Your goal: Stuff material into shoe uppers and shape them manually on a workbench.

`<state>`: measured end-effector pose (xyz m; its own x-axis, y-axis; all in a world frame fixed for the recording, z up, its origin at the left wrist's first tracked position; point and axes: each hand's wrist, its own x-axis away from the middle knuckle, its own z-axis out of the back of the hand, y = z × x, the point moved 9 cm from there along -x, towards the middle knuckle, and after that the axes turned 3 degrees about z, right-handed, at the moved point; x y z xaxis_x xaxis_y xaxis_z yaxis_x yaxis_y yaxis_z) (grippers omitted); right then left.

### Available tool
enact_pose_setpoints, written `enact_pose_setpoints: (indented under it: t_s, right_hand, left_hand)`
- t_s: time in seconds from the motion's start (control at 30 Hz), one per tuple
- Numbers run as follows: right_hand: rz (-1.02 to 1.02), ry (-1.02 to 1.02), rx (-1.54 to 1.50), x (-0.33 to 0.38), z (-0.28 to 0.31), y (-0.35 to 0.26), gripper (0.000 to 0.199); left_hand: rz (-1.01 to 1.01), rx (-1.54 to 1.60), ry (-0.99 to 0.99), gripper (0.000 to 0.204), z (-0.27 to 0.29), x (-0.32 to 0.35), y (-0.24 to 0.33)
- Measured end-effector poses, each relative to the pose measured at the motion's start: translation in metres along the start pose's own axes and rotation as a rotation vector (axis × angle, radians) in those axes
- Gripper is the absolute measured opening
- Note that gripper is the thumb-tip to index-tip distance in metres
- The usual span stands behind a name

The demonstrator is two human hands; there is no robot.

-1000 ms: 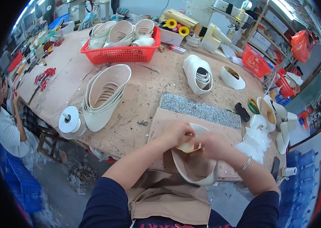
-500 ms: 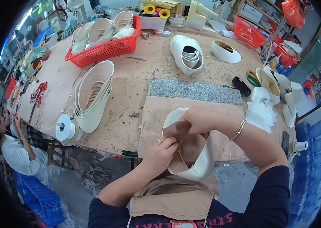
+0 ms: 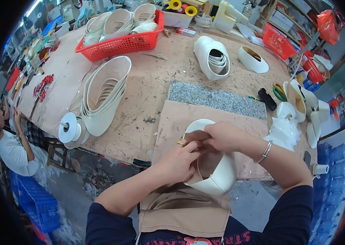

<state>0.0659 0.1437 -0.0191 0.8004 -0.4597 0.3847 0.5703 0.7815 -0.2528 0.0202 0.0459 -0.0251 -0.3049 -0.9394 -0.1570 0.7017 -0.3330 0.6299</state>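
Note:
A white shoe upper (image 3: 222, 177) with a beige lining lies at the front edge of the worktable, its opening facing up. My left hand (image 3: 179, 162), with a ring on one finger, is closed on the near-left rim of that opening, fingers pressed against the lining. From the right, my right hand (image 3: 225, 136) reaches over the upper, its fingers closed on the lining near the far rim. The fingertips of both hands meet there, and the bit of lining between them is mostly hidden.
A beige board (image 3: 172, 118) lies under the upper, with a speckled grey slab (image 3: 217, 100) behind it. Nested uppers (image 3: 105, 98) stand left, near a white spool (image 3: 69, 127). A red basket (image 3: 119, 49) holds more. Scissors (image 3: 279, 92) lie right. Another person (image 3: 15, 151) sits far left.
My hands have come closer together, and the brown lining flap that stood up between them now sits lower in the opening. The whole view has shifted slightly.

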Motion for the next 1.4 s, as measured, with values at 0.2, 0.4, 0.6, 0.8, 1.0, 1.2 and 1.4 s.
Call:
enact_pose_setpoints:
  t_s: [0.2, 0.4, 0.6, 0.8, 1.0, 1.2, 1.4]
  right_hand:
    - [-0.026, -0.027, -0.212, 0.015, 0.014, 0.032, 0.034]
    - [-0.098, -0.043, -0.288, 0.014, 0.007, 0.044, 0.038]
    - [-0.059, -0.007, -0.234, 0.019, 0.004, 0.046, 0.041]
    - [-0.005, 0.046, -0.143, 0.021, 0.002, 0.043, 0.040]
    - [0.027, 0.121, -0.032, 0.024, -0.010, 0.043, 0.046]
    - [-0.015, 0.037, -0.245, 0.030, -0.009, 0.054, 0.047]
    - [0.101, 0.348, 0.011, 0.039, 0.002, 0.042, 0.050]
  left_hand:
    - [0.015, -0.029, -0.049, 0.052, -0.003, -0.004, 0.001]
    - [0.005, -0.174, 0.017, 0.048, -0.003, -0.015, 0.010]
    - [0.095, -0.386, -0.149, 0.051, -0.025, -0.023, 0.007]
    - [-0.147, -0.403, 0.165, 0.058, -0.015, -0.016, 0.016]
    - [-0.067, -0.423, -0.017, 0.046, -0.017, -0.033, 0.021]
    - [-0.152, -0.384, 0.054, 0.054, -0.035, -0.033, 0.014]
    - [-0.225, -0.563, 0.074, 0.041, -0.025, -0.042, 0.035]
